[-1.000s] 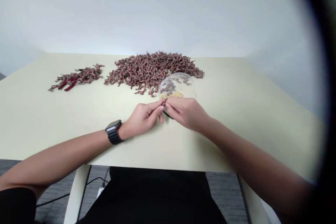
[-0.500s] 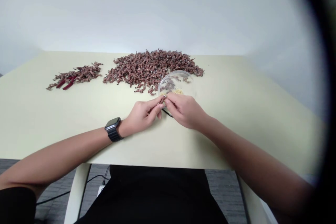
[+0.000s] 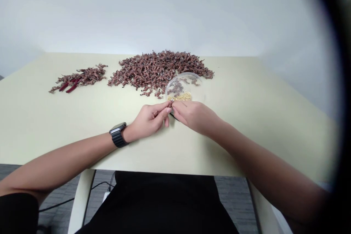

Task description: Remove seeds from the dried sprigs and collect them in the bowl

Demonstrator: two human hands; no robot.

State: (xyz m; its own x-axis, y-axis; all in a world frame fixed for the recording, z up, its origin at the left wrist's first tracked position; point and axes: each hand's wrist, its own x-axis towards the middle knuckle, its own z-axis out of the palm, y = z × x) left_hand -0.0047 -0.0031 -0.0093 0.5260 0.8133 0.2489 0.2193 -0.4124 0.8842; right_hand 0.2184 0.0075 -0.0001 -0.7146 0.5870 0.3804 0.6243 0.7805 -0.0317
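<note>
My left hand [image 3: 150, 119] and my right hand [image 3: 193, 115] meet fingertip to fingertip just in front of a clear round dish [image 3: 183, 87]. Both pinch a tiny piece between them; it is too small to name. A thin dark cord shows under my right fingers. The dish holds small gold bits [image 3: 181, 97] and a few brown-red pieces. Behind it lies a big heap of brown-red pieces [image 3: 160, 68]. I wear a dark watch [image 3: 117, 135] on my left wrist.
A smaller heap of the same brown-red pieces [image 3: 87, 76] lies at the far left, with red-handled pliers [image 3: 68, 86] in it. The pale table [image 3: 246, 109] ends at its front edge near my body. A cable and grey floor show below.
Both hands stay pinched together at the same spot before the dish. My right hand has lowered slightly and its fingers have shifted a little.
</note>
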